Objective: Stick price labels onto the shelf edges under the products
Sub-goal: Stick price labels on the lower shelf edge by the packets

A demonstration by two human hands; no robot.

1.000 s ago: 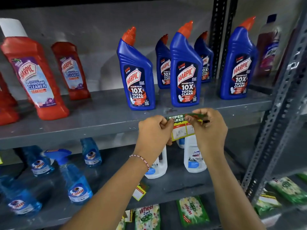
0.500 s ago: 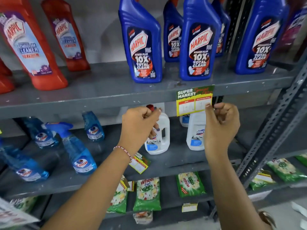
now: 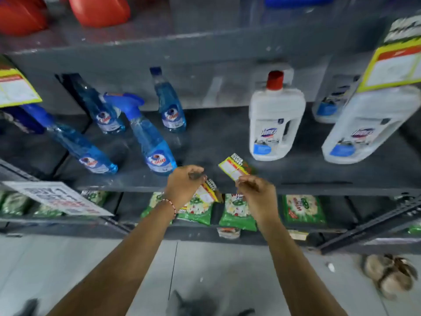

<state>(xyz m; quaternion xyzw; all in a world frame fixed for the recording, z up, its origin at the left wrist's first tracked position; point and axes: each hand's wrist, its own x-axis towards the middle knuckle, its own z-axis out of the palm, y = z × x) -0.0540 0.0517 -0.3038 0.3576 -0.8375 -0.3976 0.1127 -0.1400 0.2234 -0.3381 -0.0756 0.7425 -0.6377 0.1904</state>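
Note:
My right hand [image 3: 255, 197] pinches the lower corner of a yellow, red and green price label [image 3: 233, 168] and holds it up just above the grey middle shelf edge [image 3: 319, 187]. My left hand [image 3: 184, 184] hovers to its left with curled, closed fingers, and I see nothing clearly in them. A second label [image 3: 209, 190] hangs tilted at that shelf edge, right by the left fingertips. Two larger labels [image 3: 394, 65] [image 3: 16, 88] sit on the upper shelf edge [image 3: 205, 49], one at far right and one at far left.
Blue spray bottles [image 3: 157, 153] stand and lean on the middle shelf at the left, white red-capped bottles [image 3: 274, 119] at the right. Green detergent packets [image 3: 239, 213] fill the shelf below. A printed sheet [image 3: 57, 198] juts out at lower left. A sandal [image 3: 387, 275] lies on the floor.
Both hands dropped from the upper shelf edge to the middle one, leaving a label stuck up there. My right hand now holds another label. The view tilted down sharply.

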